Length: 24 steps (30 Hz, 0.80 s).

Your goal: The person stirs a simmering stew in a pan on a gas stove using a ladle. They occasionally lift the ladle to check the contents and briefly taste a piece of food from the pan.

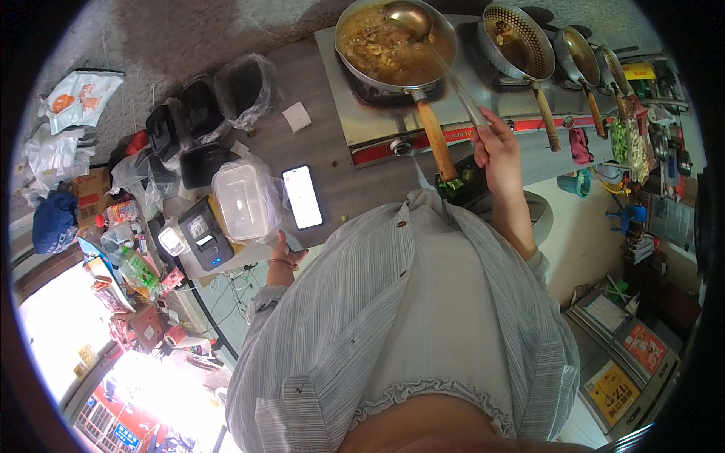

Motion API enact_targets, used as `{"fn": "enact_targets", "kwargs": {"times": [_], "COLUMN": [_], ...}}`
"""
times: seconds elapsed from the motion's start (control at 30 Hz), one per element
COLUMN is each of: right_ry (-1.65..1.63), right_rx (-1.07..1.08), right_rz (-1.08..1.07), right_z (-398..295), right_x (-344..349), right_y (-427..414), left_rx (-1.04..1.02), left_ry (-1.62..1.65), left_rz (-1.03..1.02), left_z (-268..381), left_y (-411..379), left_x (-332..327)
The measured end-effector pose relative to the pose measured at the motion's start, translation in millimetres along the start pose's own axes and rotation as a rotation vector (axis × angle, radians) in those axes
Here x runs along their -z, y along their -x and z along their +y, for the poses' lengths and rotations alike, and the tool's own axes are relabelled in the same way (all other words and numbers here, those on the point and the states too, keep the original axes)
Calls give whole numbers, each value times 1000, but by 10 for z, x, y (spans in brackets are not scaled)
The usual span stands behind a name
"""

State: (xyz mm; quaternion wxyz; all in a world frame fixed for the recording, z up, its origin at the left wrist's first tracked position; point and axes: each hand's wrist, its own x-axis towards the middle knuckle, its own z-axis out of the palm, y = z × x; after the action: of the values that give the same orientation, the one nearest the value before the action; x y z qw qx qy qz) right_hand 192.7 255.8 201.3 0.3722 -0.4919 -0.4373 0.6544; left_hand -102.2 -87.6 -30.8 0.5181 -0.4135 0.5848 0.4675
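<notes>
My right hand (498, 148) grips the long metal handle of a ladle (409, 20). The ladle's bowl rests in a pan (451, 51) of brown bubbling stew, which sits on a gas stove burner. That pan's wooden handle (434, 136) points toward me, left of my right hand. Below its end, leafy greens (461, 180) lie in a dark container, partly covered by the handle. My left hand (286, 255) is at the table's near edge, fingers apart and holding nothing visible. Just above it stands a clear plastic tub (242, 201) in a thin bag.
A lit smartphone (302, 196) and a small black label printer (205, 235) lie on the grey table (328, 136). Several black plastic containers (199, 106) stand farther back. Three more pans, including a dimpled one (516, 45), line the stove (362, 122), handles projecting toward me.
</notes>
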Motion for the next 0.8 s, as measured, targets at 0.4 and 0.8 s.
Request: {"fn": "enact_targets", "kwargs": {"times": [0.4, 0.8], "right_ry": [739, 1223], "right_rx": [630, 713], "right_rz": [-36, -69], "right_z": [110, 77], "right_x": [-65, -277], "right_y": [-44, -7], "left_rx": [14, 9], "left_ry": [29, -23], "left_rz": [30, -11], "left_z": [-6, 1], "left_y": [40, -46], "left_x": [-38, 36]}}
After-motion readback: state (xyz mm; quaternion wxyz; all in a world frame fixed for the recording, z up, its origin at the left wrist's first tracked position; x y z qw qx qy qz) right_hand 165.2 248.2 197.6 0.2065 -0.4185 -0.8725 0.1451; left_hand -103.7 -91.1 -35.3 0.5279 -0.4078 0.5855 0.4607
